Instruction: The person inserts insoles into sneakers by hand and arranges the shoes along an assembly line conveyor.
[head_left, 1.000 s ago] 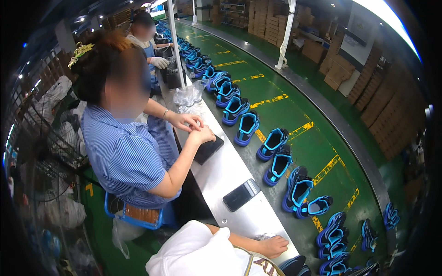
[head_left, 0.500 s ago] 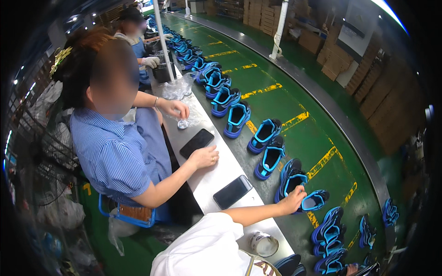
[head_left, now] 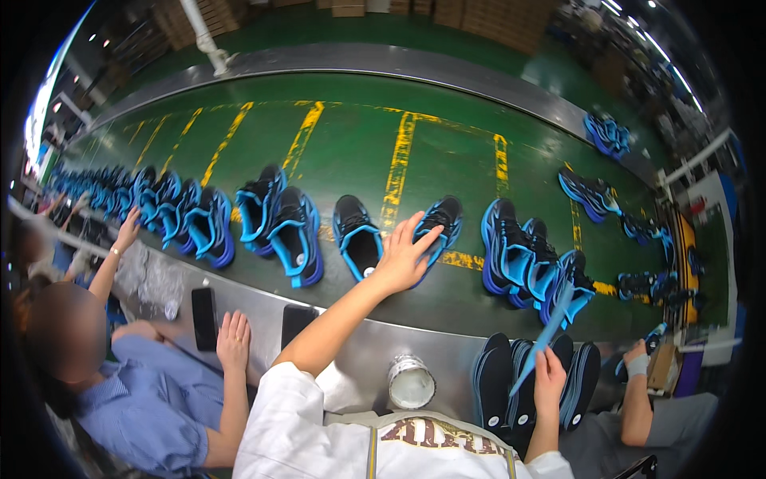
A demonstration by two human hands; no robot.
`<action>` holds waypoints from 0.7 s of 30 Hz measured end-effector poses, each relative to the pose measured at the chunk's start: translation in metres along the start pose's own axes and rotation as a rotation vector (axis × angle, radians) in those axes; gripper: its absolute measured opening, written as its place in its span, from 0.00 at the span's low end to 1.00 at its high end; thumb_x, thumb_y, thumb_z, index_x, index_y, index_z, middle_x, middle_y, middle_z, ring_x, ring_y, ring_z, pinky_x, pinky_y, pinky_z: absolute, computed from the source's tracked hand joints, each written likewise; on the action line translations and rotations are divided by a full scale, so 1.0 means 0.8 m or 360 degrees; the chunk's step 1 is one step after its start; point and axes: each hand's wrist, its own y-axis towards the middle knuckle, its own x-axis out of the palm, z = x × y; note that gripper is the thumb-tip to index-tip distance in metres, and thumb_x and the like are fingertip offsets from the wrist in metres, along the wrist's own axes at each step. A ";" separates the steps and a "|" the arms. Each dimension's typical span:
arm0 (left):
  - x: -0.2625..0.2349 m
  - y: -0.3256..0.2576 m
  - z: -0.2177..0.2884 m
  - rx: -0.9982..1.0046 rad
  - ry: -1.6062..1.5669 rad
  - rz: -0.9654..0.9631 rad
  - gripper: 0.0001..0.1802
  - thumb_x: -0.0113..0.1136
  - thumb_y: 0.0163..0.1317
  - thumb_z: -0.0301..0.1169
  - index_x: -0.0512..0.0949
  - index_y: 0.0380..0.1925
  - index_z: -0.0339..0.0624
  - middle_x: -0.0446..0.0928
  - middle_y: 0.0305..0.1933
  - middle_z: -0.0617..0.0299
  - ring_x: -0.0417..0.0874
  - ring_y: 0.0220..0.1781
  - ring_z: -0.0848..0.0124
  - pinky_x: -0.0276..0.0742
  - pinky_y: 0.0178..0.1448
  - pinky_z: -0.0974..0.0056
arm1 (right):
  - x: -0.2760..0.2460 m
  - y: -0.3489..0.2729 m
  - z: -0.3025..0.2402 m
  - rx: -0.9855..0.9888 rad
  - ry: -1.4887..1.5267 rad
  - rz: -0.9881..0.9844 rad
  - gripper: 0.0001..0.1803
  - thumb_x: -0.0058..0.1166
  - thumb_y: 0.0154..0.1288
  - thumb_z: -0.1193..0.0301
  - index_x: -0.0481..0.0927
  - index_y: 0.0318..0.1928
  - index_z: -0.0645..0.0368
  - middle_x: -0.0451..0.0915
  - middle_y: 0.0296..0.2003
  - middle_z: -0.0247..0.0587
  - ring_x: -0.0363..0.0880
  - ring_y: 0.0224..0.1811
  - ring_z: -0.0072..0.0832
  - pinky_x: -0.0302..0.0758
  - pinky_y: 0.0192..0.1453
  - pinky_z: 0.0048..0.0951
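Note:
My left hand [head_left: 401, 257] reaches over a black and blue sports shoe [head_left: 441, 226] on the green conveyor belt, fingers stretched and apart across its opening. Whether they press on the shoe, I cannot tell. Just left of it stands a matching shoe [head_left: 357, 235], a pale spot showing inside. Near the front, my right hand [head_left: 549, 377] pinches a thin blue insole [head_left: 542, 339], seen nearly edge-on and slightly blurred. Below it, several stacks of black insoles [head_left: 493, 379] with blue edges lie on the metal ledge.
An open can [head_left: 411, 382] stands on the metal ledge [head_left: 351, 343] before me. Two dark phones [head_left: 205, 319] lie left of it. Beside me at left sits a co-worker in blue [head_left: 152, 399]; another person's arm [head_left: 637, 391] shows at right. More shoes [head_left: 209, 227] line the belt both ways.
My view has swung to the right. The left hand has shifted from between the pair of shoes to over the right one, its fingers spreading. My right hand with the insole has come into view.

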 end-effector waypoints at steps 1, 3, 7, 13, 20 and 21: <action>0.008 0.010 -0.002 0.0058 0.0112 -0.0128 0.32 0.52 0.45 0.28 0.60 0.54 0.58 0.51 0.60 0.51 0.56 0.58 0.52 0.56 0.55 0.50 | 0.012 0.009 0.000 -0.0063 0.0134 -0.0005 0.14 0.50 0.56 0.73 0.72 0.43 0.68 0.74 0.31 0.34 0.71 0.31 0.16 0.68 0.36 0.16; 0.020 0.025 -0.020 0.0219 0.0312 -0.0107 0.35 0.51 0.46 0.26 0.55 0.58 0.57 0.56 0.58 0.48 0.59 0.58 0.52 0.60 0.53 0.52 | 0.027 0.024 -0.028 -0.0099 0.0186 -0.0074 0.15 0.53 0.53 0.77 0.72 0.42 0.67 0.73 0.33 0.34 0.72 0.33 0.17 0.69 0.37 0.15; 0.019 0.069 -0.027 0.0080 -0.0315 -0.0655 0.38 0.50 0.50 0.27 0.44 0.60 0.47 0.72 0.37 0.40 0.73 0.38 0.46 0.68 0.43 0.54 | 0.027 0.067 -0.045 0.0004 0.0267 -0.0256 0.12 0.55 0.51 0.74 0.75 0.37 0.68 0.74 0.29 0.36 0.72 0.30 0.17 0.70 0.31 0.18; 0.057 0.051 -0.020 -0.0472 -0.0426 -0.0467 0.17 0.52 0.54 0.42 0.70 0.27 0.37 0.71 0.19 0.47 0.74 0.22 0.55 0.67 0.30 0.60 | 0.057 0.132 -0.121 0.0295 0.0153 -0.1203 0.08 0.57 0.49 0.71 0.79 0.27 0.64 0.75 0.18 0.32 0.68 0.19 0.15 0.66 0.24 0.18; 0.074 0.047 -0.013 -0.0832 -0.0880 -0.0433 0.18 0.51 0.56 0.40 0.67 0.17 0.37 0.58 0.14 0.70 0.57 0.21 0.82 0.55 0.22 0.71 | 0.183 0.164 -0.074 -0.0703 -0.0781 -0.1174 0.09 0.50 0.44 0.71 0.78 0.21 0.66 0.75 0.17 0.53 0.75 0.21 0.42 0.72 0.30 0.34; 0.076 0.046 -0.016 -0.0834 -0.0876 -0.0446 0.18 0.51 0.56 0.40 0.67 0.17 0.37 0.58 0.14 0.70 0.57 0.21 0.82 0.55 0.22 0.71 | 0.200 0.160 -0.071 -0.0694 -0.0825 -0.1044 0.10 0.48 0.44 0.72 0.77 0.19 0.67 0.73 0.17 0.56 0.74 0.22 0.46 0.72 0.32 0.37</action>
